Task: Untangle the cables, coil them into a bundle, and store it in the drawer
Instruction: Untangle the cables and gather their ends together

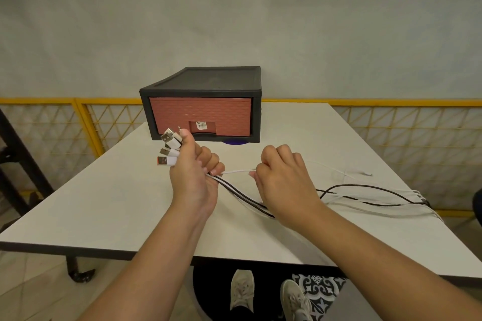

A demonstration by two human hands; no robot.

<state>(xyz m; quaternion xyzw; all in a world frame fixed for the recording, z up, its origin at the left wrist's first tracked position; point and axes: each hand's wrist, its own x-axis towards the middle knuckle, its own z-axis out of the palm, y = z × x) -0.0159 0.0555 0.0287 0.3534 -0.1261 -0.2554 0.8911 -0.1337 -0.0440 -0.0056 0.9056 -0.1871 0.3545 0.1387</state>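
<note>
My left hand (194,172) grips a bunch of cables just behind their USB plugs (169,148), which stick out to the left above the table. From that fist the black and white cables (365,197) trail right across the white table (104,203) and hang over its right edge. My right hand (283,177) pinches one white cable (237,172) stretched between the two hands. Behind the hands stands a dark grey drawer unit (206,81) with a closed reddish-brown drawer (200,114).
A loose white cable end (366,174) lies on the table at the right. Something purple (236,142) shows under the drawer unit. A yellow mesh fence (65,122) runs behind the table. My shoes (268,294) and a patterned mat are below the near edge.
</note>
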